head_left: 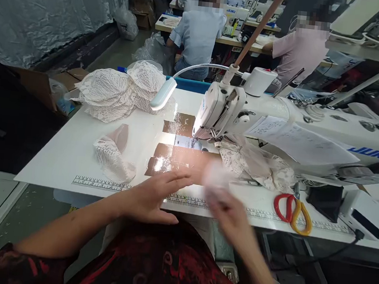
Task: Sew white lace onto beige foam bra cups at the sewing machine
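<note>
My left hand (157, 195) lies at the table's front edge with its fingers stretched out, nothing in its grasp. Smeared by motion, my right hand (231, 214) is closed on a whitish piece of fabric (218, 176), whose outline is too blurred to make out. Beyond both hands stands the white sewing machine (210, 105), its needle area lit by a small lamp (164, 93). A curved lace cup piece (115, 157) rests on the table to the left. Lace and sheer fabric (258, 163) lies bunched under the machine arm.
A stack of lace cups (113, 91) occupies the back left of the white table (56, 146). Scissors with red and yellow handles (293, 211) lie at right, near a white box (363, 213). Brown tape (160, 166) covers the machine bed. Co-workers (201, 30) sit beyond.
</note>
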Demonstrator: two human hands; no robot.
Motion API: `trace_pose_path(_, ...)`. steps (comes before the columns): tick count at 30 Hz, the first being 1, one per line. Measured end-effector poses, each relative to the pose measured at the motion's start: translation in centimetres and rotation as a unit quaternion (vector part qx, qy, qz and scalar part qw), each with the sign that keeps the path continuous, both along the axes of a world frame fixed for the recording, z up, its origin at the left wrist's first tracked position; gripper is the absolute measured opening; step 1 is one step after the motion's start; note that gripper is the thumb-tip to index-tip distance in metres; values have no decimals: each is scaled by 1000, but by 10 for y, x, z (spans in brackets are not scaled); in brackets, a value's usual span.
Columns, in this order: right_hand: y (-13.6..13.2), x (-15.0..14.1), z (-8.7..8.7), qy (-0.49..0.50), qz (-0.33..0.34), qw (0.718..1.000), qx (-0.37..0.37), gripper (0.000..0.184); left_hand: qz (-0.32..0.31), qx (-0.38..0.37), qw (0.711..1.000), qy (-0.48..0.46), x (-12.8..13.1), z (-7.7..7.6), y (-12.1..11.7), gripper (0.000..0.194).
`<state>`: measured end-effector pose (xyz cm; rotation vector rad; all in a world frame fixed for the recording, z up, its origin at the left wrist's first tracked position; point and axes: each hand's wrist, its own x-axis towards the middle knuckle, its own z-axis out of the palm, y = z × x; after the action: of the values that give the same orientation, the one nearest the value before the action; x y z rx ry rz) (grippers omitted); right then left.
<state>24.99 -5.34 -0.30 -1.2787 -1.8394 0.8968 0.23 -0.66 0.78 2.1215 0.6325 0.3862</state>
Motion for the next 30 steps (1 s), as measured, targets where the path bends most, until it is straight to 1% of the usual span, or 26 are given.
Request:
trace_pose_path(1,4,-20,-6,8,52,999,-10,23,-2,0,1000,10,0,1,-1,77)
trace_pose_path(3,9,-49,-12,29,149,988,-14,16,-11,-26,999,18,0,2,-3,69)
trace_pose_path(4,10,-58,-12,34,170,985,2,13,-2,-46,999,17,-2,2,-5,61)
trace_pose_path(5,11,-62,-10,37,166,985,33,11,17,-66,998,14,-5,2,-6,51)
trace_pose_path(6,11,-62,-6,38,147,986,71,8,46,-80,996,11,-9,0,-8,41)
trace_pose_path(8,10,-52,4,46,80,984,149,9,127,-79,989,10,-19,-6,-9,26)
trace_pose_path(10,10,-37,14,70,-18,973,220,16,221,-57,973,22,-30,-13,-10,19)
trace_pose_path(11,11,-31,18,80,-70,964,246,18,258,-54,964,26,-34,-15,-11,17)
trace_pose_path(12,13,-26,21,82,-116,956,256,19,279,-66,958,22,-36,-16,-12,19)
trace_pose_path(13,15,-23,22,80,-144,956,244,17,273,-97,957,7,-37,-16,-13,25)
trace_pose_path(14,19,-22,21,78,-144,965,204,13,238,-143,960,-18,-37,-13,-15,30)
trace_pose_path(15,22,-22,19,81,-116,981,133,10,183,-194,962,-50,-35,-10,-17,31)
trace_pose_path(16,26,-24,15,94,-64,993,40,9,121,-239,960,-86,-31,-6,-19,30)
trace_pose_path(17,29,-27,10,120,0,991,-62,10,73,-263,955,-120,-27,-1,-19,30)
trace_pose_path(18,31,-31,5,155,62,973,-160,12,53,-259,953,-148,-23,3,-19,38)
trace_pose_path(19,32,-34,-1,190,109,945,-241,15,61,-228,958,-165,-18,5,-17,50)
trace_pose_path(20,32,-38,-5,221,135,918,-302,18,89,-179,965,-169,-14,6,-13,61)
trace_pose_path(21,31,-41,-9,248,146,893,-345,21,121,-128,971,-161,-11,5,-9,70)
trace_pose_path(22,30,-44,-12,270,151,874,-375,24,139,-91,976,-141,-8,3,-5,76)
trace_pose_path(23,28,-46,-13,289,153,858,-395,25,143,-80,980,-116,-6,0,0,80)
trace_pose_path(24,28,-47,-14,305,153,848,-406,26,132,-98,981,-99,-5,-3,4,80)
trace_pose_path(25,27,-46,-14,320,149,842,-408,26,110,-145,979,-86,-4,-7,8,76)
trace_pose_path(27,28,-42,-13,342,123,847,-388,25,67,-266,959,-75,-7,-14,13,52)
trace_pose_path(28,30,-39,-13,349,102,855,-369,28,60,-313,945,-73,-10,-17,14,42)
trace_pose_path(29,31,-36,-13,355,79,864,-350,33,66,-344,934,-74,-13,-19,15,37)
trace_pose_path(30,33,-33,-14,359,56,870,-332,42,81,-360,926,-77,-16,-20,16,36)
